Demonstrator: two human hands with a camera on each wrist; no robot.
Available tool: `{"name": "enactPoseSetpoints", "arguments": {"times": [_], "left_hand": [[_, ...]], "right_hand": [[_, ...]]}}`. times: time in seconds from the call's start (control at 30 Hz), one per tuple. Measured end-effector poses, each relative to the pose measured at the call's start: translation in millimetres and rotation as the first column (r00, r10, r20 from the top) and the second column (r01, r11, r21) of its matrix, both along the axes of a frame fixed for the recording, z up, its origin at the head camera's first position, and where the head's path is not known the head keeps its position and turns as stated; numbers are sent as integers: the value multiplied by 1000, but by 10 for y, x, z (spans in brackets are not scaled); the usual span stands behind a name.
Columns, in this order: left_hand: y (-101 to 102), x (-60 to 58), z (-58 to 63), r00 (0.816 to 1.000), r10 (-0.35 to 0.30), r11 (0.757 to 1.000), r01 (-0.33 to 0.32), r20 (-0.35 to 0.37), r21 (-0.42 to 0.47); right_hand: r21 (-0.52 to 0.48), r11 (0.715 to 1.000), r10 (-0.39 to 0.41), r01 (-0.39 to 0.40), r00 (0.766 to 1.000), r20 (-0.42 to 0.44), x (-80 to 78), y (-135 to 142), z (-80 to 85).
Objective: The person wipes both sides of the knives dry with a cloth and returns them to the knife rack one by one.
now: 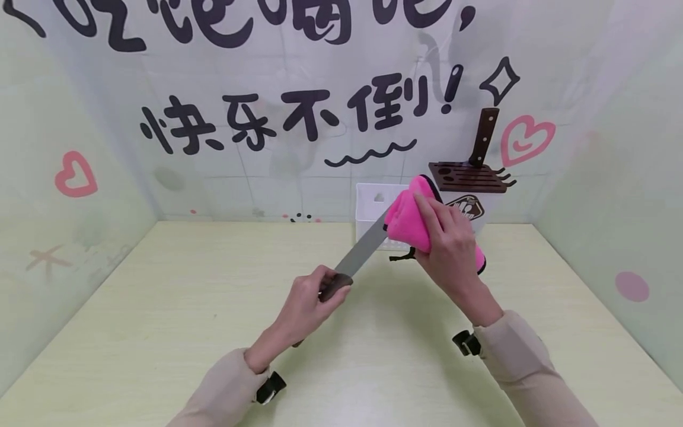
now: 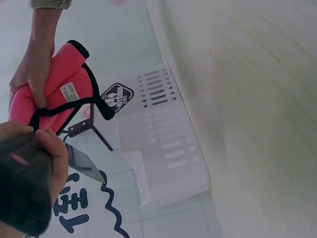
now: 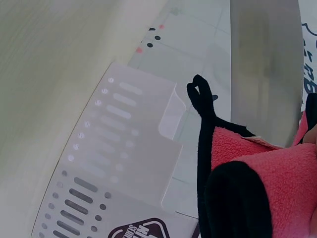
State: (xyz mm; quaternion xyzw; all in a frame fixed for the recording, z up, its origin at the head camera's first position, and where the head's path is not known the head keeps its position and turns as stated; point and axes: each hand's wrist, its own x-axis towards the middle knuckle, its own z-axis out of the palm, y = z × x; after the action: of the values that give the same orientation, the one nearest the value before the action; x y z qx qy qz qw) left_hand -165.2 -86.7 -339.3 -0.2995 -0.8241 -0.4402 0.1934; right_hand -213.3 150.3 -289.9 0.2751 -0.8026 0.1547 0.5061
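My left hand (image 1: 301,305) grips the dark handle of a knife (image 1: 361,250), its broad blade slanting up and to the right above the table. My right hand (image 1: 450,246) holds a folded pink towel (image 1: 408,220) with black edging around the far end of the blade, which hides the tip. In the right wrist view, the flat of the blade (image 3: 265,64) shows beside the towel (image 3: 292,188) and its black hanging loop. The left wrist view shows the right hand (image 2: 34,74) pinching the towel (image 2: 74,82), with a white label visible.
Behind the towel stands a white knife rack (image 1: 368,204) with a dark brown slotted top (image 1: 464,178). A brown-handled tool (image 1: 484,136) is upright in it. The pale table (image 1: 176,308) meets printed walls at the back and sides.
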Motion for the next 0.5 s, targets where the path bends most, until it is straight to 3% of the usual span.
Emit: {"name": "enactPoseSetpoints", "arguments": {"times": [0.1, 0.23, 0.37, 0.5], "left_hand": [[39, 11, 29, 977, -66, 994, 46, 202, 102], [82, 19, 81, 904, -147, 972, 58, 400, 227], [107, 18, 109, 856, -227, 939, 66, 465, 336], [134, 11, 126, 840, -282, 913, 86, 463, 399]], "right_hand": [[-18, 1000, 21, -21, 1000, -20, 10, -42, -1], [-45, 998, 50, -51, 998, -42, 29, -93, -4], [-19, 997, 68, -69, 996, -51, 58, -153, -18], [37, 996, 78, -77, 996, -40, 81, -228, -44]]}}
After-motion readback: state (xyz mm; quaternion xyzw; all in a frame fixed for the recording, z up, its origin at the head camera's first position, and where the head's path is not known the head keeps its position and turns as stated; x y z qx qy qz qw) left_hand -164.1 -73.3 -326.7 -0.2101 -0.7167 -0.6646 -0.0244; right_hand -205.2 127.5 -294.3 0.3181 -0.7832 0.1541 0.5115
